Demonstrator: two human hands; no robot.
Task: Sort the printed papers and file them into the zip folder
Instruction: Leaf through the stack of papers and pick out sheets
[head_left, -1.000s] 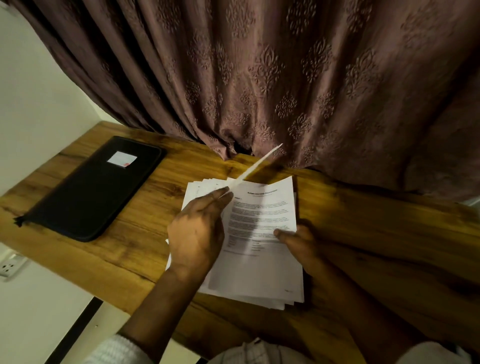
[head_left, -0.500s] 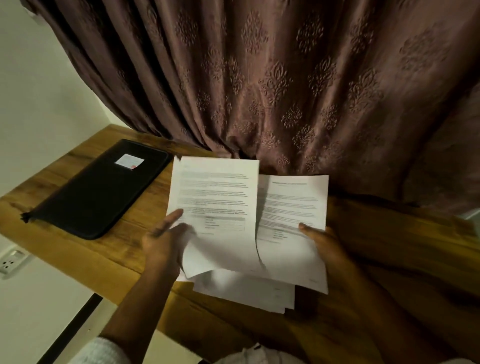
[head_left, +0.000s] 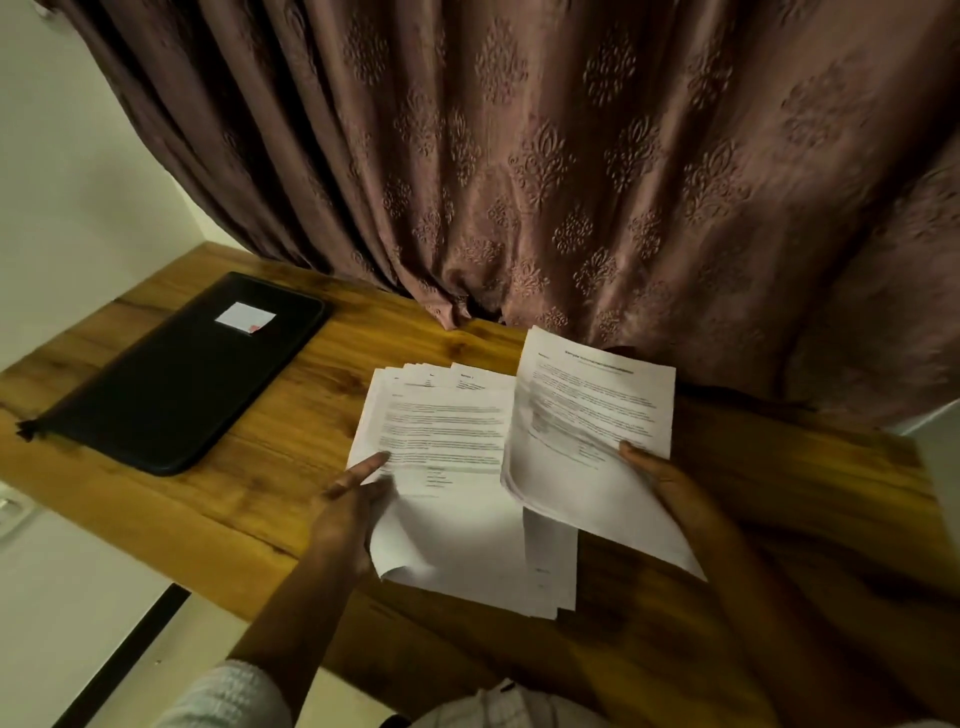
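zip folder (head_left: 182, 374) lay left of the printed papers (head_left: 447, 457), long axis near-left to far-right, nearer the left hand (head_left: 345, 514); that grip and the right hand (head_left: 670, 483) both pinched sheets.

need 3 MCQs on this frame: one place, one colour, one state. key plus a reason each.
1. Where does the zip folder lie?
A) on the table, left of the fanned papers
B) under the papers
C) on the floor
2. What colour is the folder?
A) red
B) black
C) white
3. What is the right hand doing?
A) resting empty
B) pulling a zip
C) gripping a sheaf of sheets
Key: 1 A, it lies flat near the table's left end. 2 B, black, with a white label. 3 C, its thumb lies over the sheaf.
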